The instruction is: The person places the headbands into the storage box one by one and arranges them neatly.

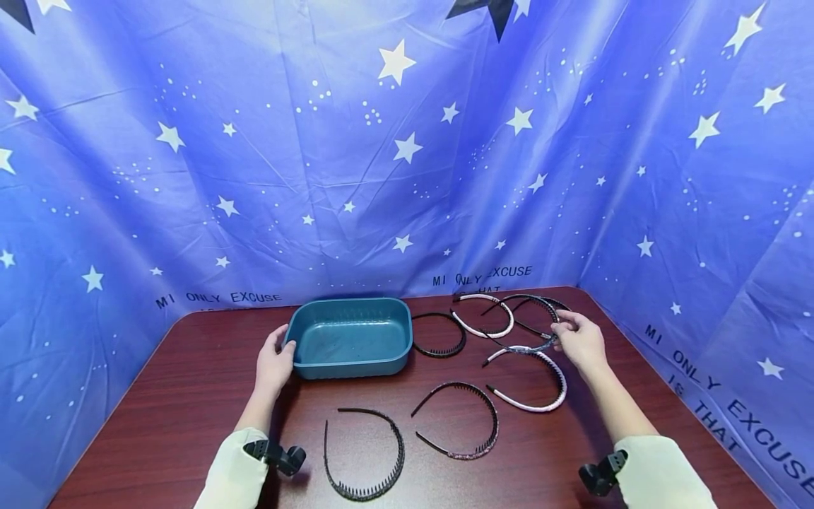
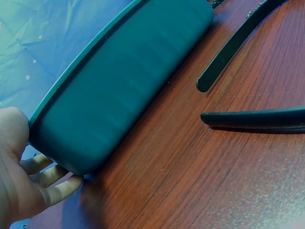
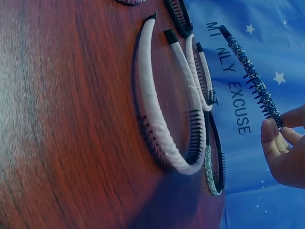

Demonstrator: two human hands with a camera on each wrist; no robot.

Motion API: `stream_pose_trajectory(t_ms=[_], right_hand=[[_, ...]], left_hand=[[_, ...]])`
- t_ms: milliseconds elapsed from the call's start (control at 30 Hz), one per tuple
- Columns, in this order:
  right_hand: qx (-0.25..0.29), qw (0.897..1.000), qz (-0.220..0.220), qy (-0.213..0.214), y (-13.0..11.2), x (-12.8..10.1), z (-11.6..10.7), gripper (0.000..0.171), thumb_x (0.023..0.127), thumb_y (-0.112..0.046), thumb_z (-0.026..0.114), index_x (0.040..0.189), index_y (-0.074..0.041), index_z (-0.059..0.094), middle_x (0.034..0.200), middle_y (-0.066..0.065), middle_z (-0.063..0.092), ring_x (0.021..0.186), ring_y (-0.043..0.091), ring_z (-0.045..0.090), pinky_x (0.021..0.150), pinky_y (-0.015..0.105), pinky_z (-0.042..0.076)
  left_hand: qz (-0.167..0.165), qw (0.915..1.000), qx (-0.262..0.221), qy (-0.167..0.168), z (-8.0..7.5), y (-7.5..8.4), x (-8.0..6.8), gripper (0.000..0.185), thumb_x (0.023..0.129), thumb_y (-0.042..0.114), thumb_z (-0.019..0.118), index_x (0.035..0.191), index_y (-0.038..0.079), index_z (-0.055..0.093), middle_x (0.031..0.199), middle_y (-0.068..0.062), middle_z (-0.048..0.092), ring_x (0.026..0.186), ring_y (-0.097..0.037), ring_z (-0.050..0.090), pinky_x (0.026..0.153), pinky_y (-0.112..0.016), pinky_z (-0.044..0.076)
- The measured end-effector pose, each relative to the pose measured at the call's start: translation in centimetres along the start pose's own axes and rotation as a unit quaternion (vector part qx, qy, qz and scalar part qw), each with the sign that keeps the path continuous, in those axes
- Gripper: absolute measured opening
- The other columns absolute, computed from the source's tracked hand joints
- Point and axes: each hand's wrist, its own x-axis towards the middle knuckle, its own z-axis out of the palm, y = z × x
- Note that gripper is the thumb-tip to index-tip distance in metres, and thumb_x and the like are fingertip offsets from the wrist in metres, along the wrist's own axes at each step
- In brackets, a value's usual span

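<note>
A person sits at a dark red wooden table (image 1: 191, 396) backed by blue star-printed cloth (image 1: 394, 155). A teal plastic bin (image 1: 350, 338) stands near the middle of the table, and everything else is placed around it.

The left hand (image 1: 275, 364) grasps the bin's left end, thumb over the rim and fingers (image 2: 52, 191) curled beneath the corner.

Well to the right of the bin, the right hand (image 1: 579, 339) pinches the tip of a glittery toothed headband (image 3: 252, 71) between thumb and fingertips (image 3: 269, 138), lifting that end off the table.

Just below that hand lies a pink headband (image 1: 534, 378). Another pink headband (image 1: 486, 314) and a black headband (image 1: 439, 334) lie immediately right of the bin. In front of the bin lie a sparkly dark headband (image 1: 461, 420) and a black toothed headband (image 1: 365, 452).
</note>
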Motion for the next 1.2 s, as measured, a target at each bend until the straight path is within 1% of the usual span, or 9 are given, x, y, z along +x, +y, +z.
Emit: stream_pose_trajectory(t_ms=[233,433,600,767,867,1000,1133,1200], right_hand=[[0.002,1.000,-0.005,-0.004,-0.6,-0.1,1.0,0.041,0.089,-0.003,0.052,0.127,0.011,0.048,0.070,-0.009,0.057,0.051,0.001,0.056,0.056,0.023,0.054],[0.004,1.000,-0.012,-0.007,-1.1,-0.1,1.7,0.040,0.089,-0.004,0.053,0.127,0.010,0.049,0.072,-0.006,0.058,0.051,0.000,0.055,0.054,0.021,0.053],[0.016,1.000,-0.011,-0.012,-1.5,-0.1,2.4,0.041,0.089,-0.005,0.053,0.127,0.009,0.050,0.071,-0.009,0.057,0.051,0.000,0.055,0.054,0.019,0.053],[0.023,1.000,-0.011,-0.018,-2.0,-0.2,3.1,0.040,0.089,-0.005,0.053,0.127,0.008,0.050,0.075,-0.005,0.058,0.051,0.000,0.054,0.055,0.021,0.053],[0.024,0.999,-0.010,-0.023,-2.2,-0.3,3.5,0.040,0.089,-0.005,0.053,0.127,0.007,0.050,0.075,-0.006,0.056,0.051,-0.001,0.054,0.054,0.019,0.052],[0.021,0.999,-0.011,-0.028,-2.3,-0.2,4.0,0.039,0.089,-0.006,0.053,0.127,0.006,0.051,0.074,-0.008,0.055,0.051,0.000,0.054,0.054,0.020,0.053],[0.023,0.999,-0.018,-0.035,-2.5,-0.3,4.6,0.039,0.090,-0.005,0.053,0.127,0.007,0.050,0.077,-0.002,0.059,0.051,0.002,0.056,0.055,0.022,0.054],[0.025,0.999,-0.018,-0.038,-2.7,-0.3,4.9,0.040,0.090,-0.006,0.053,0.127,0.007,0.050,0.081,0.004,0.061,0.051,0.001,0.056,0.056,0.023,0.054]], left_hand=[[0.001,1.0000,-0.004,0.003,0.1,0.0,0.0,0.045,0.096,0.008,0.042,0.140,0.002,0.036,0.142,-0.027,0.037,0.131,-0.039,0.037,0.108,-0.051,0.030],[-0.002,1.0000,-0.005,0.005,0.1,-0.1,0.1,0.045,0.096,0.009,0.043,0.140,0.004,0.037,0.142,-0.025,0.038,0.130,-0.038,0.038,0.108,-0.051,0.031],[-0.001,1.0000,-0.004,0.001,0.0,-0.2,0.2,0.045,0.096,0.010,0.041,0.141,0.004,0.036,0.144,-0.025,0.037,0.131,-0.038,0.036,0.109,-0.051,0.029],[0.000,1.0000,-0.009,0.005,0.0,-0.2,0.2,0.045,0.096,0.009,0.043,0.140,0.004,0.037,0.142,-0.025,0.038,0.130,-0.039,0.037,0.109,-0.051,0.030],[0.000,0.9999,-0.010,0.008,0.1,-0.3,0.2,0.045,0.096,0.009,0.043,0.140,0.004,0.038,0.142,-0.025,0.039,0.130,-0.039,0.038,0.108,-0.051,0.030],[0.000,1.0000,-0.006,0.006,0.1,-0.3,0.1,0.045,0.096,0.009,0.043,0.140,0.004,0.037,0.142,-0.025,0.038,0.129,-0.039,0.038,0.108,-0.051,0.031],[0.000,1.0000,-0.005,0.004,0.1,-0.3,0.2,0.045,0.096,0.010,0.041,0.140,0.004,0.036,0.142,-0.026,0.038,0.128,-0.038,0.039,0.108,-0.052,0.031],[-0.003,1.0000,-0.006,0.003,0.0,-0.2,0.1,0.045,0.096,0.010,0.042,0.141,0.004,0.036,0.141,-0.026,0.039,0.128,-0.038,0.039,0.108,-0.051,0.031]])
